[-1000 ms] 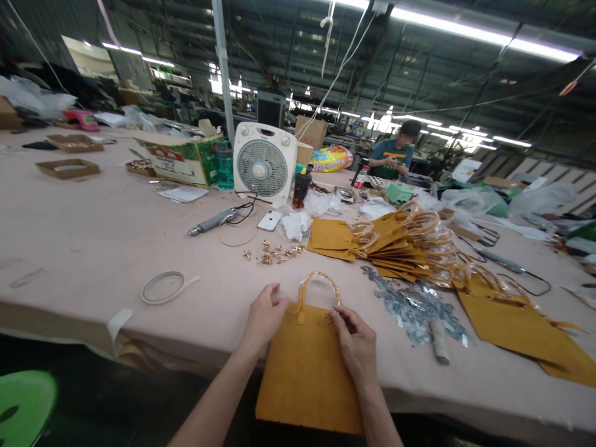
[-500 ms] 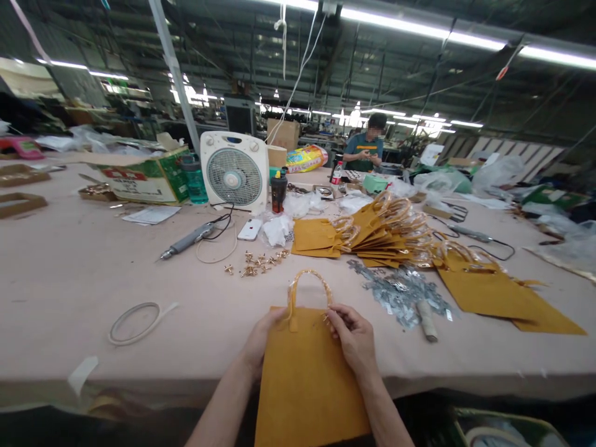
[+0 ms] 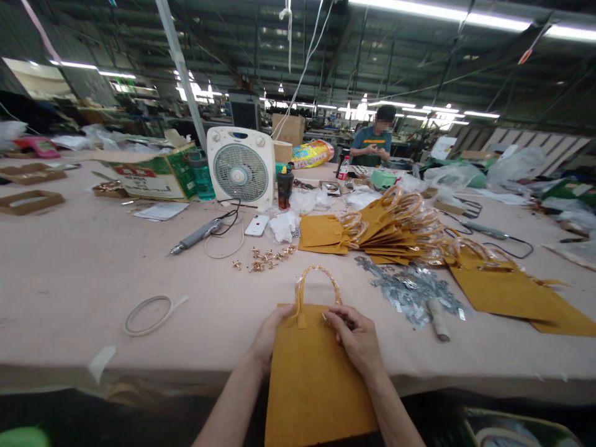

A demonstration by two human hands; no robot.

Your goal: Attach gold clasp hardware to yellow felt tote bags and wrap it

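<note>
A mustard-yellow bag panel (image 3: 316, 379) with a plastic-wrapped looped handle (image 3: 321, 270) leans at the table's front edge. My left hand (image 3: 270, 335) grips its upper left edge, with the fingers hidden behind the panel. Close to the right foot of the handle, my right hand (image 3: 356, 332) pinches a small gold-coloured metal fitting (image 3: 325, 317) against the panel's face. Several similar gold fittings (image 3: 261, 261) lie loose beyond the panel. To the right is a heap of flat grey metal pieces (image 3: 410, 288), with a wrapped stick-like roll (image 3: 437, 320) beside it.
More yellow bag panels (image 3: 377, 233) are piled behind, others (image 3: 493, 288) at right. A grey electric screwdriver (image 3: 195, 237), a phone (image 3: 257, 225), a box fan (image 3: 241, 167) and a tape ring (image 3: 148, 315) occupy the left. Across the table is a person (image 3: 372, 146).
The view has shifted, so the scene sits slightly further right. My right hand's fingertips have moved a little left over the panel, and the gold fitting shows more clearly. My left hand keeps its hold.
</note>
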